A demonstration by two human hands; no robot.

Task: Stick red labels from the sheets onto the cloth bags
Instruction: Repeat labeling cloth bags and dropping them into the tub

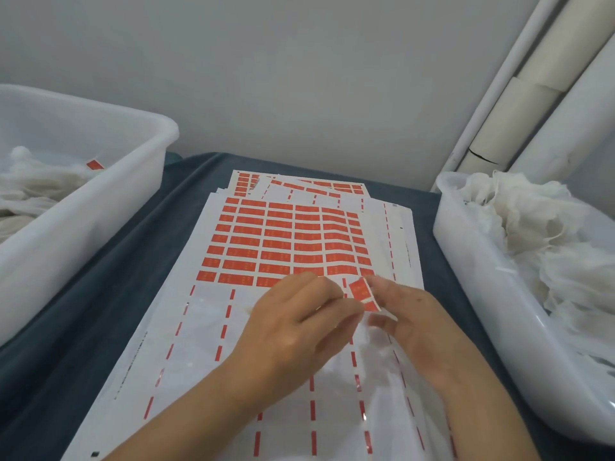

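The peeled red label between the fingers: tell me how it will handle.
The red label already curls, so it is probably thin, floppy and very light. Its adhesive may cling to the right hand or the left hand, or fold onto itself.

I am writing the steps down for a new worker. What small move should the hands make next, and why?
Probably press the red label down onto the white cloth bag. The right hand pinches the peeled label clear of the sheet, the left hand meets it at the fingertips, and the bag lies beneath them.
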